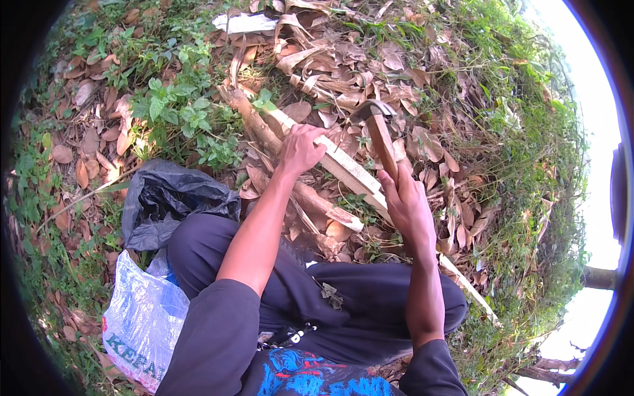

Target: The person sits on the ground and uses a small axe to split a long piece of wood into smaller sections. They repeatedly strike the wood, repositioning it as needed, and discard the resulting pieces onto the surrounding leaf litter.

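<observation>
My left hand (304, 150) is closed on a pale sawn wooden strip (350, 170), near its far end. The strip slants from upper left to lower right, in front of my legs. In my right hand (409, 201) is a claw hammer (383, 142), gripped by its brown wooden handle. The dark metal head is up and away from me, to the right of the strip and apart from my left hand. Whether my left fingers also pinch something small, such as a nail, I cannot make out.
A rough log (264, 132) lies beside the strip on dry leaves. Left of my knee are a black plastic bag (175, 198) and a white printed sack (145, 317). Another pale strip (470, 290) shows past my right knee. Green plants (178, 112) grow at left.
</observation>
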`<control>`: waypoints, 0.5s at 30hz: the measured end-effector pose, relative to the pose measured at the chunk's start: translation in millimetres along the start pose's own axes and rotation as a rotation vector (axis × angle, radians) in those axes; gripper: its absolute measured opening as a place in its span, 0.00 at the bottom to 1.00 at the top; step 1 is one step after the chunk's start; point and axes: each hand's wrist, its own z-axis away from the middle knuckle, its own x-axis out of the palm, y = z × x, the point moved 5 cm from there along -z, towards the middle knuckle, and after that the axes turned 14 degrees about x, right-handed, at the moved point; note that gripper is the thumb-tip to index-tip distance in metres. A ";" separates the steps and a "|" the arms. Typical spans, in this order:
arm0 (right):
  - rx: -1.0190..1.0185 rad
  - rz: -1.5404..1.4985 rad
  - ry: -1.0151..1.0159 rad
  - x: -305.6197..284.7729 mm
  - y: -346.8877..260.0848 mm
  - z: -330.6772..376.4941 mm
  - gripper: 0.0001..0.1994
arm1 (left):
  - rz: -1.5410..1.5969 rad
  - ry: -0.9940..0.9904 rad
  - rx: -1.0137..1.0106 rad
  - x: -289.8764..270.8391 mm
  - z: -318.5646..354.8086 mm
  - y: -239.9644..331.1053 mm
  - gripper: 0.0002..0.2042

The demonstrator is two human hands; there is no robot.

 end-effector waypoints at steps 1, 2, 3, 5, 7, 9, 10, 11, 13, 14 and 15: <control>-0.039 -0.041 0.053 -5.1 -6.0 1.9 0.16 | -0.011 -0.004 -0.003 -1.7 1.3 -1.6 0.19; -0.076 -0.076 0.101 -8.0 -10.0 4.7 0.16 | -0.019 -0.009 -0.014 -1.1 3.7 -1.1 0.19; -0.073 -0.119 0.108 -7.9 -11.8 3.4 0.16 | -0.029 -0.002 -0.008 -0.6 3.9 0.0 0.19; -0.066 -0.203 0.117 -2.7 -11.2 -3.3 0.17 | -0.015 0.001 -0.001 -0.2 1.8 1.6 0.19; 0.064 0.027 -0.032 17.4 0.8 -11.8 0.17 | -0.004 -0.012 -0.010 -0.7 3.1 3.4 0.19; -0.021 0.219 -0.061 34.2 9.3 -11.4 0.17 | 0.004 -0.039 -0.021 -1.3 1.6 3.4 0.19; -0.020 0.166 -0.050 32.5 20.0 -12.9 0.17 | 0.004 -0.026 0.001 -2.5 -1.0 5.4 0.19; -0.025 0.110 -0.042 24.8 16.4 -11.3 0.17 | -0.002 -0.009 0.021 -2.7 -3.9 5.4 0.20; -0.002 0.032 -0.028 11.8 2.8 0.2 0.18 | -0.004 -0.018 0.008 0.6 6.0 -0.8 0.20; 0.018 0.039 0.007 6.2 4.2 -1.3 0.18 | 0.001 -0.027 0.000 -0.4 3.6 -1.0 0.20; 0.001 -0.025 0.030 -3.2 -5.2 0.9 0.18 | 0.013 -0.028 -0.019 -2.2 5.4 -0.1 0.20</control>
